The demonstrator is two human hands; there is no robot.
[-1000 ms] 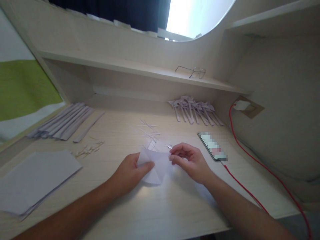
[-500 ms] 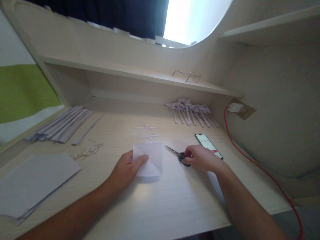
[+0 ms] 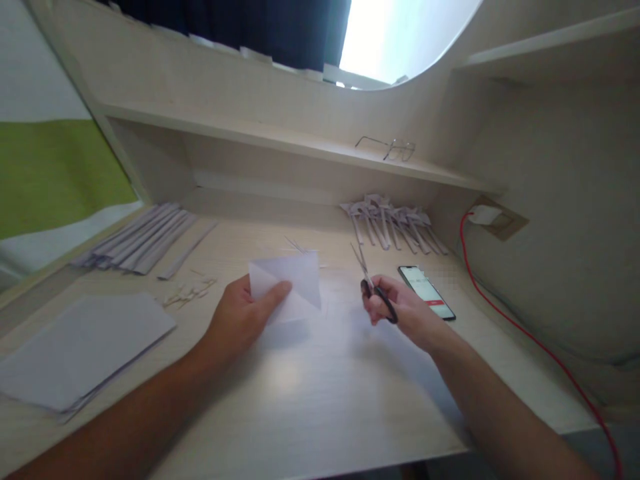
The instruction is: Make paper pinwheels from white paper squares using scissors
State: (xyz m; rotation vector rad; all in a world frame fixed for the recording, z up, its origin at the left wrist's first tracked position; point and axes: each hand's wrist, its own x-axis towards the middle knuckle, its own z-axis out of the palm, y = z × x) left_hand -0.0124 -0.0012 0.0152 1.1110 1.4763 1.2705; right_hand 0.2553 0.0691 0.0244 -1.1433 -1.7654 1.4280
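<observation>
Between thumb and fingers, my left hand [image 3: 245, 310] grips a square of white paper [image 3: 300, 283] with crossing creases, tilted above the desk. My right hand [image 3: 387, 307] holds a pair of scissors [image 3: 367, 275] by the black handles, blades pointing up and away and slightly apart. A gap separates the scissors from the paper's right edge. Behind the paper lie several thin white paper strips [image 3: 296, 245], partly hidden by it.
On the left are a stack of white paper sheets [image 3: 90, 350], small wooden bits [image 3: 190, 293] and rolled paper sticks [image 3: 145, 240]. Paper pinwheels [image 3: 390, 220] lie at the back right. A phone [image 3: 427, 293] rests beside my right hand; a red cable [image 3: 520, 327] runs down the right side.
My right hand has lifted the scissors off the desk and turned their blades upward. My left hand has raised and tilted the paper. The view has shifted slightly.
</observation>
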